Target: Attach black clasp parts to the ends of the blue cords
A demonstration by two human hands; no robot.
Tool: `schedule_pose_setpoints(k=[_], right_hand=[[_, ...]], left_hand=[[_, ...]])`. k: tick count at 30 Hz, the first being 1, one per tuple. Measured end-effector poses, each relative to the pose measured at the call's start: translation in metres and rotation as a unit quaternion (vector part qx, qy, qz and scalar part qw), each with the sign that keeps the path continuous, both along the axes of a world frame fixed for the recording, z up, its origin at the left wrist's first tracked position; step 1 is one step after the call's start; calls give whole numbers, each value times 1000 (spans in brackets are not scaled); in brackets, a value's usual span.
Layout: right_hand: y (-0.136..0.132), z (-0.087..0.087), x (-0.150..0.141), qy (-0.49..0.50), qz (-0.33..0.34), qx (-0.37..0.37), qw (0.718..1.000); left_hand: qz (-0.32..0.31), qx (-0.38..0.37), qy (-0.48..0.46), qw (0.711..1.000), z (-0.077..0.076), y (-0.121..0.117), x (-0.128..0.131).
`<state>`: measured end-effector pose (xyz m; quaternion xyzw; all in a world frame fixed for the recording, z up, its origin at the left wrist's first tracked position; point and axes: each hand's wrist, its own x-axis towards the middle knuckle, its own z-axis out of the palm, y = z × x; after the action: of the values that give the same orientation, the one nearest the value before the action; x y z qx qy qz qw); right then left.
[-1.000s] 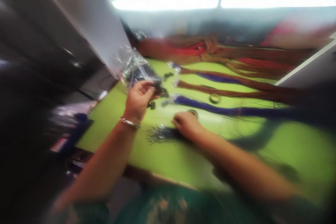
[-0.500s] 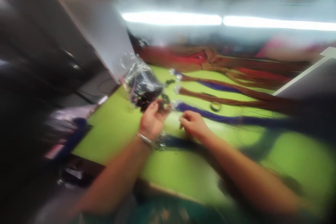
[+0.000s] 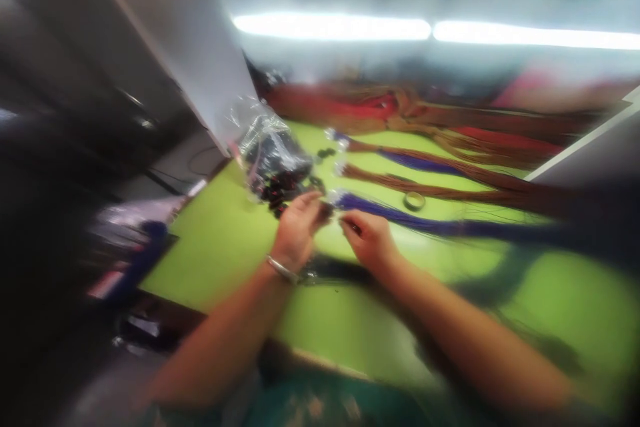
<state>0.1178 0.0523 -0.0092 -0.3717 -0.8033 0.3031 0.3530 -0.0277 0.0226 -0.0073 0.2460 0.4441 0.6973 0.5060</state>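
The picture is blurred by motion. My left hand (image 3: 299,227), a metal bangle on its wrist, is curled with its fingertips pinched on a small dark piece. My right hand (image 3: 367,238) is close beside it, fingers pinched on something too small to name. Both hover over a green table (image 3: 220,240), just above a dark bundle of cords (image 3: 335,271). A clear plastic bag of small dark pieces (image 3: 275,160) lies just beyond my left hand. A bundle of blue cords (image 3: 400,213) runs rightward from my fingertips.
Brown, blue and red cord bundles (image 3: 450,173) lie across the far table. A small tape ring (image 3: 414,200) sits among them. A grey panel (image 3: 200,67) rises at the left, with dark clutter below it. A grey board (image 3: 590,153) edges the right.
My left hand drew back from the plastic bag toward my right hand; the two hands now meet fingertip to fingertip. The view shifted slightly.
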Motion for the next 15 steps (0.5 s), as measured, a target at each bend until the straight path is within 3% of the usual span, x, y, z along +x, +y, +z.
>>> schedule_pose_setpoints(k=[3, 9, 15], right_hand=[[7, -2, 11, -30, -27, 58, 998], [10, 2, 11, 1, -44, -39, 998], [12, 1, 12, 14, -46, -80, 996]], left_hand=[[16, -39, 29, 999, -5, 2, -9], [-95, -84, -8, 992, -10, 1, -5], [-150, -44, -76, 985, -8, 0, -1]])
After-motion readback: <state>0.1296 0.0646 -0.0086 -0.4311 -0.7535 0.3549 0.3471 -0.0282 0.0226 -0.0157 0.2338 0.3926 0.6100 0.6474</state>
